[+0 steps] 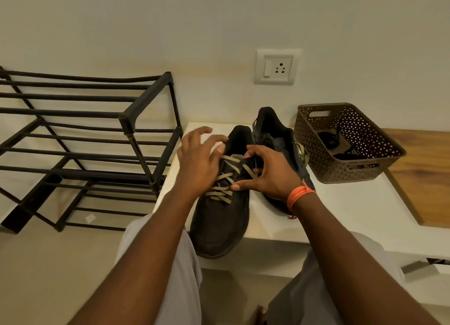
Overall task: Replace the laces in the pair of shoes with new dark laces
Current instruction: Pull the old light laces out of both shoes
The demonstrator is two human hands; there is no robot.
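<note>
Nearest the camera, two forearms reach up the frame's middle to the near shoe [220,217], toe overhanging the white ledge [341,217]; the second shoe [272,139] stands just behind, right of centre. The basket [348,142], upper right, seems to hold the dark laces [345,155]. The right hand [270,173] pinches the collar, steadying it. The left hand [199,159] hovers, fingers spread, holding nothing. Best to loosen the tan lace [224,186] from the top crossing downward.
</note>
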